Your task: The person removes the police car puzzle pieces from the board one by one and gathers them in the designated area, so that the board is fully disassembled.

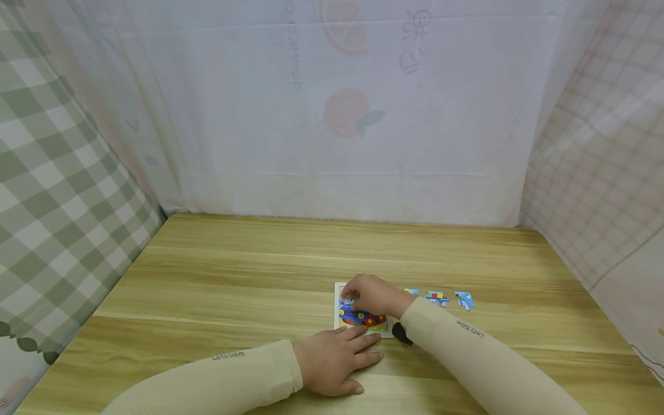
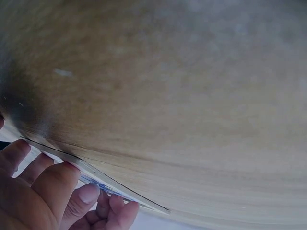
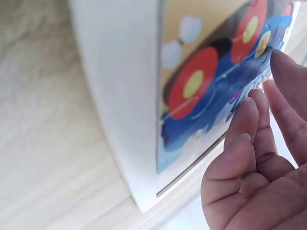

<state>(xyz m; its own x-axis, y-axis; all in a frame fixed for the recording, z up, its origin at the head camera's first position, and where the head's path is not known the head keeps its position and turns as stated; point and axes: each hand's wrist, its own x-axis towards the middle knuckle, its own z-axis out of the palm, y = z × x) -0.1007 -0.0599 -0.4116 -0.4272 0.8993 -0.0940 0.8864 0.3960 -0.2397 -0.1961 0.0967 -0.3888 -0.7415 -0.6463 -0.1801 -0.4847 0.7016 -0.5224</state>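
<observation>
- A puzzle board (image 1: 336, 305) lies flat on the wooden table (image 1: 233, 276), in front of the person; its pale border frames a picture of a blue car (image 1: 357, 315) with red wheels.
- The right hand (image 1: 372, 295) is over the board, fingers bent toward the picture; whether it pinches a puzzle piece, I cannot tell.
- The left hand (image 1: 334, 360) is spread out with the palm down and grasps nothing; some fingertips rest at the board's near edge.
- Three spots of loose pieces lie to the right of the board: a partly hidden piece (image 1: 411, 291) by the right wrist, a patch with red and yellow (image 1: 437, 297), and a light blue piece (image 1: 464, 300) farthest right.
- A black object (image 1: 401, 333) shows beside the cuff of the right sleeve (image 1: 482, 351).
- A white cloth (image 1: 249, 115) with printed fruit hangs behind the table; a green checked cloth (image 1: 52, 173) is at the left.
</observation>
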